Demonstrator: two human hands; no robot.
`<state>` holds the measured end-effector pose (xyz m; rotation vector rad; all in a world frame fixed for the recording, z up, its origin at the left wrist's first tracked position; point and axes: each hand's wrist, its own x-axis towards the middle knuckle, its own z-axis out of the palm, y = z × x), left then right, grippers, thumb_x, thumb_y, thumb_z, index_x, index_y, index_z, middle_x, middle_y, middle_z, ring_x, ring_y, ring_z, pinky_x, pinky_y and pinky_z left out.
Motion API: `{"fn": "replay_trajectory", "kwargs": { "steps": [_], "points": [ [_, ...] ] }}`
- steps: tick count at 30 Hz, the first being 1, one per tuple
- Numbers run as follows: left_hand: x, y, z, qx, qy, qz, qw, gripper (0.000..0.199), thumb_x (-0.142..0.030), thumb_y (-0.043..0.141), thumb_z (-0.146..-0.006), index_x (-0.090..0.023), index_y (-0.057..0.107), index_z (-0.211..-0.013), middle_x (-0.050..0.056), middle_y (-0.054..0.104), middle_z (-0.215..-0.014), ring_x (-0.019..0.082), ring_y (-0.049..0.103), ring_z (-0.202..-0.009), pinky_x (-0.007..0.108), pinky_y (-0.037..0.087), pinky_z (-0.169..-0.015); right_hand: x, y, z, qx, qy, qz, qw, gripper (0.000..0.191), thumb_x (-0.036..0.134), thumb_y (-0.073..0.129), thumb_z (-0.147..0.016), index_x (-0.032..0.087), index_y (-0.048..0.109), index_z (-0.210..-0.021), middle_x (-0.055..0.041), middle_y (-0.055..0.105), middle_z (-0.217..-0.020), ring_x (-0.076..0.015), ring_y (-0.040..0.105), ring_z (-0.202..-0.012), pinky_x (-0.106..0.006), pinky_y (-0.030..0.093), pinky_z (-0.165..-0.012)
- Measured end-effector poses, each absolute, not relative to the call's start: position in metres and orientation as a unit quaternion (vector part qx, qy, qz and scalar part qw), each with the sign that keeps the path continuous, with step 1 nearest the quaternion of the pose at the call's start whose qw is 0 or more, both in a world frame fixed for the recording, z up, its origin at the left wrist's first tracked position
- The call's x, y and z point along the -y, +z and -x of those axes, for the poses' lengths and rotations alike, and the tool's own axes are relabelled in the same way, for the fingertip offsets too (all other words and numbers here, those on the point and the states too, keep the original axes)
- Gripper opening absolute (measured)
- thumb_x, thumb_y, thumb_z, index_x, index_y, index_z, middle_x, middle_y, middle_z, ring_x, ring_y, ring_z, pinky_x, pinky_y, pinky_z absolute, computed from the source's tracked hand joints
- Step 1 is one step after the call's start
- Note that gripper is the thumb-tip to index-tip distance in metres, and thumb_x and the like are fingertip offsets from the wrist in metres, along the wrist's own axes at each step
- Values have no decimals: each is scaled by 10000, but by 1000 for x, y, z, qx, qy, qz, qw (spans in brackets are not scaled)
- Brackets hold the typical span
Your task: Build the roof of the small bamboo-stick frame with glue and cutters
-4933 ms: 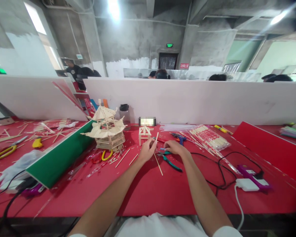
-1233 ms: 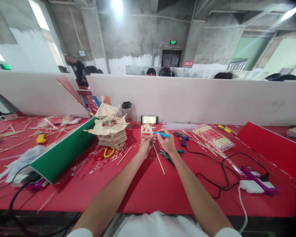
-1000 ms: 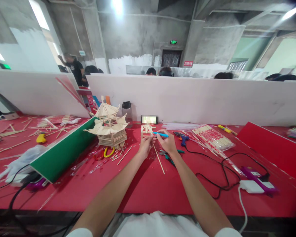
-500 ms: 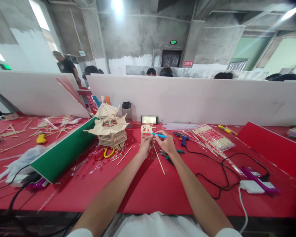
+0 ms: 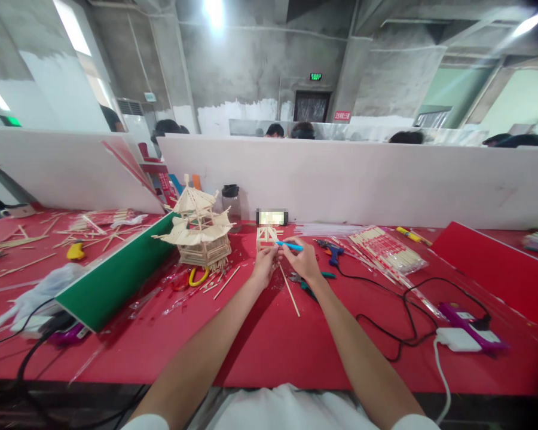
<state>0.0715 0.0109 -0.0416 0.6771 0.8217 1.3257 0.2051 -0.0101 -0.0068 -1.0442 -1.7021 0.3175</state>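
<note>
My right hand is closed around a blue pen, whose tip points left toward the fingers of my left hand. Those left fingers are pinched together close to the pen tip, and what they grip is too small to tell. Just behind the hands stands a small frame of pale wooden sticks, its lower part partly hidden by them. A loose thin stick slants on the red table below my fingers. Left of them stands a tiered pagoda model made of the same sticks.
Pliers and a blue glue gun with a black cord lie to the right, near packed sticks. Yellow-handled scissors, a green board and a bottle are leftward. A phone stands behind the frame.
Both hands and the pen hold almost the same position. In the background at left, a standing person has moved left, mostly out of sight behind the wall.
</note>
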Motion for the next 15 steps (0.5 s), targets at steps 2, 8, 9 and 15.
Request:
{"fn": "replay_trajectory", "kwargs": {
  "steps": [2, 8, 9, 15],
  "points": [
    [-11, -42, -71, -364, 586, -298, 660, 213, -309, 796, -764, -128, 685, -778, 32, 711, -718, 55, 604, -553, 154, 453, -526, 10, -6, -206, 708, 131, 441, 535, 174, 370, 560, -892, 249, 673, -947, -18, 748, -877, -214, 714, -775, -295, 535, -734],
    [-12, -42, -71, -364, 585, -295, 662, 193, -297, 785, -773, -131, 686, -769, 35, 716, -722, 59, 604, -556, 159, 448, -530, 10, -6, -206, 707, 140, 439, 537, 185, 383, 551, -895, 250, 669, -948, -23, 747, -883, -214, 712, -765, -285, 531, -702],
    [-11, -42, -71, -363, 585, -295, 663, 196, -299, 786, -773, -131, 685, -765, 34, 715, -720, 59, 604, -557, 158, 449, -531, 10, -6, -205, 709, 138, 437, 535, 182, 379, 551, -893, 253, 671, -945, -23, 747, -887, -216, 713, -773, -287, 531, -715],
    [-10, -41, -72, -359, 586, -295, 664, 231, -317, 809, -749, -127, 678, -757, 31, 703, -701, 60, 602, -552, 153, 452, -519, 10, -6, -205, 716, 133, 436, 529, 189, 370, 541, -890, 251, 673, -954, -29, 749, -905, -222, 710, -803, -296, 529, -741]
  ]
}}
